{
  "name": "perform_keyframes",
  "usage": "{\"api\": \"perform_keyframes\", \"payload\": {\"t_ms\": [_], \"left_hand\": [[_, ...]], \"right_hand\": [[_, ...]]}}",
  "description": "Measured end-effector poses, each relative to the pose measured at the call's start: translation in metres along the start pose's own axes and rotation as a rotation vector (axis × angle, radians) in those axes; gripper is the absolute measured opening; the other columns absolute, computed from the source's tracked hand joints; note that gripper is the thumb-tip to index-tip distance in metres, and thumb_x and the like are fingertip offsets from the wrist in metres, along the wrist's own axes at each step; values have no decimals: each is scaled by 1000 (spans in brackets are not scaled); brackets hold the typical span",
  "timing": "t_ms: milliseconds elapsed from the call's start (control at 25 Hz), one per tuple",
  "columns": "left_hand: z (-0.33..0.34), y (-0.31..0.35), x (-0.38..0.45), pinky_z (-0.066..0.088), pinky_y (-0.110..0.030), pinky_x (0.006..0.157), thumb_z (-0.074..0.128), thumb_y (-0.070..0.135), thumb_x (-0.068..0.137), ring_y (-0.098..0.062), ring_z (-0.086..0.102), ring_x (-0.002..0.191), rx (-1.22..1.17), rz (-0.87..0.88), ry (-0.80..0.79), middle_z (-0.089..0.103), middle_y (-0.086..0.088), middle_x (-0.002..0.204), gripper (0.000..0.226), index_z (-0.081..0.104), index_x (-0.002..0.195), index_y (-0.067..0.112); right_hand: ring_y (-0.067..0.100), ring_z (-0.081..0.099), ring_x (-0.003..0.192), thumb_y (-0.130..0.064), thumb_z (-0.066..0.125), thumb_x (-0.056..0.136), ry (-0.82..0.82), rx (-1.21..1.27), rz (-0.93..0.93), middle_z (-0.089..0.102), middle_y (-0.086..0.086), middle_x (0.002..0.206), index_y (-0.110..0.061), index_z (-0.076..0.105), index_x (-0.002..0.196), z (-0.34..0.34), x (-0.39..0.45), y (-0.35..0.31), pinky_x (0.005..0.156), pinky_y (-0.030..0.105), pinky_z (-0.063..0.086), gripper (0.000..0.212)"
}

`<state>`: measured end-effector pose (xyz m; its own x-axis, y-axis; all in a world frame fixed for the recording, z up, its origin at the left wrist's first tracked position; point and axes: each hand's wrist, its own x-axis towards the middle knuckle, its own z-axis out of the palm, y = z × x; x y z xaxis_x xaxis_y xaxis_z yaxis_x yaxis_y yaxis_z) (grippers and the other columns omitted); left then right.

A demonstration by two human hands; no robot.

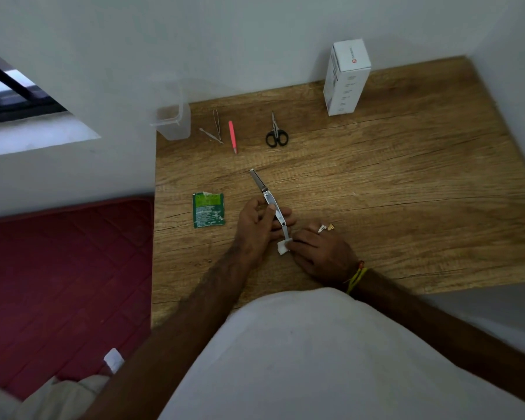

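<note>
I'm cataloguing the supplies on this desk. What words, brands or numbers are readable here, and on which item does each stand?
White box: a small red logo with a short word beside it on top and rows of grey print down the side, all too small to read.
Green sachet: dense pale print, too blurred to read.
Metal tool and white pad: no lettering visible.
Nothing can be quoted.
</note>
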<state>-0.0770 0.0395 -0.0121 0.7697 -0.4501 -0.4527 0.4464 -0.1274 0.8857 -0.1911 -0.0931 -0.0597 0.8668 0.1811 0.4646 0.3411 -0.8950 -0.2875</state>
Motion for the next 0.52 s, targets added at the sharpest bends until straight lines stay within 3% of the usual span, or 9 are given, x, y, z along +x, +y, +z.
{"api": "perform_keyframes", "payload": {"t_ms": [520], "left_hand": [[1,3,0,62,-34,71,43,15,107,-28,74,94,29,-5,8,72,-17,111,23,50,127,6]], "right_hand": [[27,64,84,-16,73,84,16,34,-9,70,9,93,-6,75,92,-2,0,1,67,37,52,13]]}}
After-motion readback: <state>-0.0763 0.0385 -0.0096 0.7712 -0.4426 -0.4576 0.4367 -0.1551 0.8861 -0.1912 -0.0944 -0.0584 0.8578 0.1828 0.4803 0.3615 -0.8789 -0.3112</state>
